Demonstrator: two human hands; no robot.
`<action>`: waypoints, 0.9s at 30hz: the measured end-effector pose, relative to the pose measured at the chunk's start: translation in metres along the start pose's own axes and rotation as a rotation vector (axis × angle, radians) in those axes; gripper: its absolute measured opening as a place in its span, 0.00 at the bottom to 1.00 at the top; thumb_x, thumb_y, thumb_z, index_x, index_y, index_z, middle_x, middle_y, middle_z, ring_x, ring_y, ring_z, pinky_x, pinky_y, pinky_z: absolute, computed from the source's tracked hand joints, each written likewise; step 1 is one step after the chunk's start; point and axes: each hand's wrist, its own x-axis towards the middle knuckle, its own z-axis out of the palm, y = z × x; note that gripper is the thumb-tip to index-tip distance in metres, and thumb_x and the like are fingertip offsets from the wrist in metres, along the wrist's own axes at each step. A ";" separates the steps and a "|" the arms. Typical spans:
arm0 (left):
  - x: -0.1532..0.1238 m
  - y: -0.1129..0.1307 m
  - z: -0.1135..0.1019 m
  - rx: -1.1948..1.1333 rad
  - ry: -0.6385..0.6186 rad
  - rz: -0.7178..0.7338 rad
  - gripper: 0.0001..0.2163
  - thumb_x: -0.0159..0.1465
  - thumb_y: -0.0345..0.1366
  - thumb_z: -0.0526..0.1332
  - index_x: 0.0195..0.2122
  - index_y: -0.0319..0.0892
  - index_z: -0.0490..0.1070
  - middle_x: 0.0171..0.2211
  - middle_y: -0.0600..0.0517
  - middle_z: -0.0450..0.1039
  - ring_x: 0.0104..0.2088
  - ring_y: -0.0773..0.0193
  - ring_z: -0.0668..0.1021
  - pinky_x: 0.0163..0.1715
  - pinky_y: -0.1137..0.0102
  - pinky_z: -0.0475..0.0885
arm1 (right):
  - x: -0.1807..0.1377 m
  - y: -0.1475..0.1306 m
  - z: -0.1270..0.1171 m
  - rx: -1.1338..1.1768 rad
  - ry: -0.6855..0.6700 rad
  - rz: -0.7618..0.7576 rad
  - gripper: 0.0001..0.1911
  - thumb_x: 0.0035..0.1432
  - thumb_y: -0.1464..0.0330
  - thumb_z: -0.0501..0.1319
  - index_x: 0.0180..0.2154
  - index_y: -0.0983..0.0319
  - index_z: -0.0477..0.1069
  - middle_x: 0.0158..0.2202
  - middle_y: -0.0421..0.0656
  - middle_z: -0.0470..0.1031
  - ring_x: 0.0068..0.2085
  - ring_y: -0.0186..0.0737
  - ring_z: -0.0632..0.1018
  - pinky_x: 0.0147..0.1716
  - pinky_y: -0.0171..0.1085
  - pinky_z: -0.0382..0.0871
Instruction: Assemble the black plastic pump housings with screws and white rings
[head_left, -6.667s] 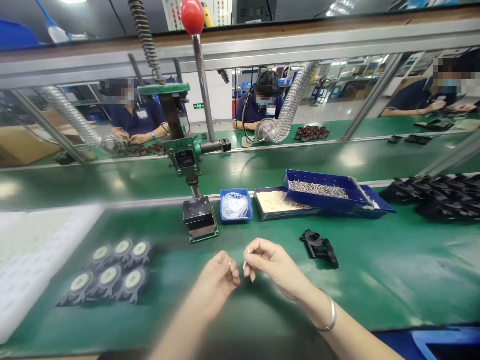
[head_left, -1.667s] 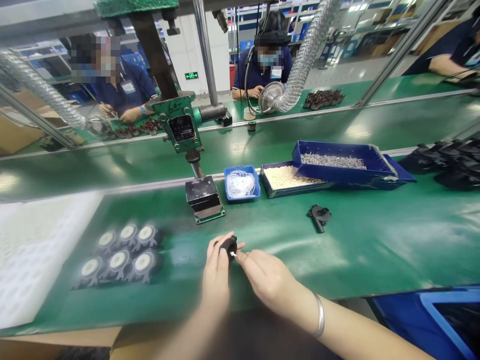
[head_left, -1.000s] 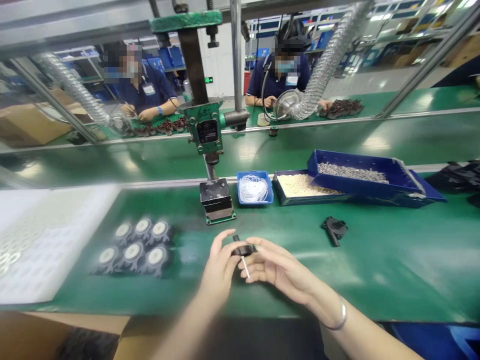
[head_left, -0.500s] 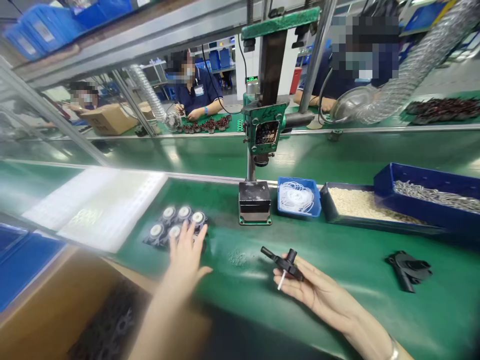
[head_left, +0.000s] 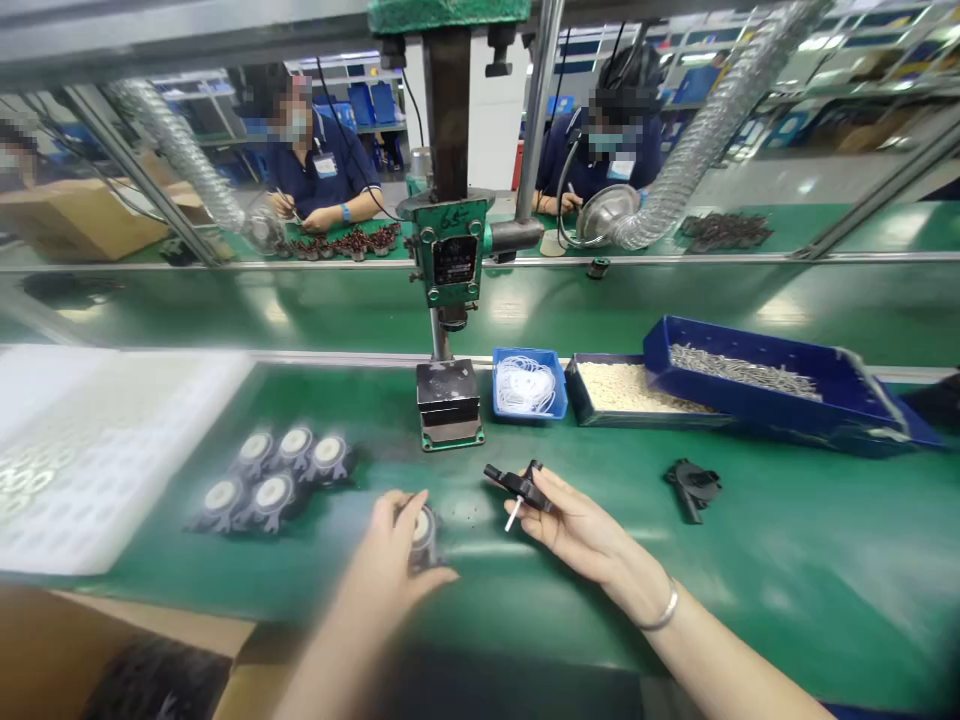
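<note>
My left hand [head_left: 394, 560] is closed round a round black part with a white centre [head_left: 422, 527], held just above the green bench mat [head_left: 787, 560]. My right hand [head_left: 577, 525] grips a small black plastic part [head_left: 519, 485] with a short white pin sticking out below it. Both hands are near the front middle of the bench, a hand's width apart. Several more round black parts with white centres [head_left: 274, 470] lie in a group to the left.
A green hand press [head_left: 448, 300] stands behind the hands. Right of it sit a small blue tray of white rings [head_left: 526, 384], a tray of pale pellets [head_left: 626, 388] and a blue tray of metal pins [head_left: 750, 372]. A loose black part [head_left: 694, 485] lies right. A white foam tray [head_left: 90, 450] lies left. People work across the belt.
My left hand has come back from the group of round parts with one of them in it. My right hand has kept hold of the black part. The view has swung right.
</note>
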 end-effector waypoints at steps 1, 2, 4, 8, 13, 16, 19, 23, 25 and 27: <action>0.010 0.009 0.005 -0.094 -0.032 -0.006 0.36 0.56 0.42 0.71 0.63 0.45 0.56 0.57 0.38 0.60 0.55 0.45 0.74 0.53 0.51 0.73 | 0.003 -0.002 0.001 -0.005 0.005 -0.010 0.17 0.52 0.65 0.74 0.39 0.62 0.71 0.38 0.43 0.79 0.36 0.41 0.83 0.30 0.32 0.78; 0.019 0.017 0.009 -0.180 -0.058 -0.001 0.35 0.56 0.41 0.71 0.62 0.45 0.57 0.58 0.39 0.59 0.56 0.46 0.73 0.55 0.52 0.72 | 0.005 -0.003 0.003 -0.014 0.006 -0.020 0.17 0.52 0.65 0.74 0.39 0.61 0.70 0.37 0.42 0.79 0.36 0.40 0.83 0.30 0.31 0.78; 0.037 0.028 0.015 -0.324 -0.106 0.031 0.33 0.56 0.38 0.71 0.61 0.46 0.58 0.61 0.39 0.56 0.60 0.47 0.69 0.59 0.52 0.68 | 0.009 -0.008 0.008 -0.049 -0.004 -0.042 0.16 0.53 0.64 0.73 0.38 0.61 0.70 0.37 0.41 0.78 0.35 0.38 0.82 0.30 0.31 0.77; 0.055 0.031 0.024 -0.538 -0.150 0.052 0.35 0.57 0.34 0.69 0.63 0.47 0.54 0.64 0.41 0.56 0.65 0.49 0.63 0.64 0.51 0.61 | 0.018 -0.020 0.023 -0.216 -0.055 -0.127 0.12 0.57 0.64 0.71 0.36 0.61 0.69 0.40 0.41 0.76 0.33 0.33 0.79 0.27 0.29 0.74; 0.056 0.027 0.035 -0.807 -0.170 -0.053 0.41 0.56 0.33 0.70 0.66 0.46 0.48 0.65 0.42 0.58 0.65 0.51 0.64 0.66 0.53 0.59 | 0.033 -0.027 0.041 -0.465 -0.084 -0.264 0.15 0.54 0.64 0.72 0.30 0.62 0.67 0.50 0.42 0.72 0.32 0.30 0.75 0.23 0.28 0.69; 0.056 0.028 0.038 -0.841 -0.168 -0.091 0.41 0.56 0.33 0.70 0.66 0.48 0.48 0.65 0.45 0.59 0.65 0.51 0.65 0.65 0.55 0.61 | 0.041 -0.024 0.045 -0.586 -0.073 -0.296 0.14 0.52 0.63 0.73 0.31 0.62 0.70 0.52 0.43 0.68 0.34 0.31 0.73 0.21 0.28 0.66; 0.057 0.027 0.039 -0.797 -0.176 -0.112 0.42 0.55 0.34 0.70 0.67 0.49 0.48 0.66 0.45 0.59 0.65 0.50 0.65 0.65 0.54 0.61 | 0.045 -0.019 0.045 -0.657 -0.075 -0.307 0.13 0.52 0.63 0.72 0.32 0.61 0.70 0.52 0.43 0.67 0.34 0.31 0.73 0.21 0.28 0.65; 0.057 0.023 0.040 -0.702 -0.181 -0.110 0.42 0.55 0.34 0.70 0.67 0.47 0.47 0.67 0.43 0.57 0.65 0.48 0.64 0.65 0.51 0.60 | 0.039 -0.016 0.044 -0.828 -0.082 -0.450 0.10 0.55 0.65 0.71 0.32 0.60 0.71 0.53 0.45 0.65 0.47 0.40 0.74 0.39 0.35 0.71; 0.057 0.023 0.039 -0.679 -0.182 -0.111 0.42 0.55 0.35 0.70 0.67 0.46 0.48 0.67 0.42 0.57 0.65 0.47 0.64 0.64 0.50 0.61 | 0.033 -0.014 0.042 -0.969 -0.088 -0.542 0.07 0.56 0.66 0.70 0.33 0.59 0.73 0.55 0.47 0.64 0.54 0.45 0.71 0.46 0.39 0.70; 0.058 0.024 0.039 -0.669 -0.186 -0.107 0.42 0.55 0.36 0.70 0.67 0.46 0.48 0.66 0.41 0.58 0.64 0.47 0.65 0.63 0.50 0.63 | 0.028 -0.012 0.040 -1.115 -0.104 -0.637 0.06 0.58 0.66 0.69 0.35 0.58 0.73 0.55 0.47 0.63 0.57 0.48 0.68 0.51 0.43 0.68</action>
